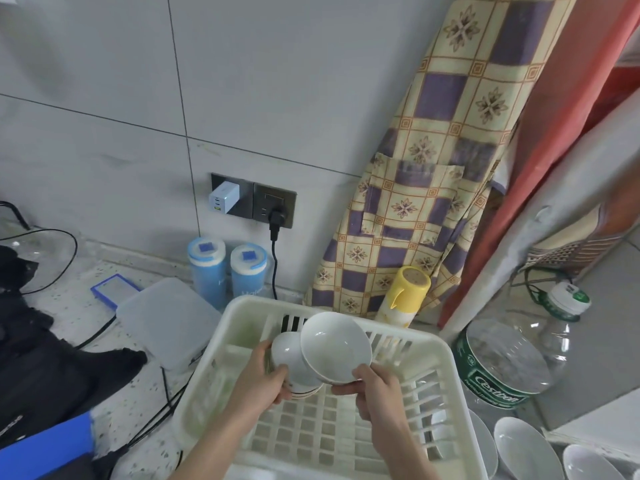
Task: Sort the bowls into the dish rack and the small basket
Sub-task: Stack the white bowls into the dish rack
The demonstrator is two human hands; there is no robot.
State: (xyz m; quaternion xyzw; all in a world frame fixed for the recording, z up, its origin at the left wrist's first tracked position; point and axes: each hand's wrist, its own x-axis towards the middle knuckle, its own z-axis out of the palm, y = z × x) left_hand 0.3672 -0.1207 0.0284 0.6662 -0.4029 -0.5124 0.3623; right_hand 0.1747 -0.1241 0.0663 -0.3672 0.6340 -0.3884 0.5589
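A cream plastic dish rack point(429, 344) sits on the speckled counter in the lower middle. Over it, my left hand point(263, 379) grips a short stack of white bowls point(289, 351) tilted on their side. My right hand point(374, 389) pinches the lower rim of a single white bowl point(334, 344), its hollow facing me, touching the stack. Several more white bowls point(519, 448) stand on edge at the lower right, beside the rack. No small basket can be made out.
A clear lidded box point(166, 320) lies left of the rack. Two blue canisters point(227, 268) and a yellow bottle point(405, 292) stand by the wall. Cables point(152, 424) run along the counter. A large water jug point(509, 362) stands to the right. A patterned apron point(433, 181) hangs behind.
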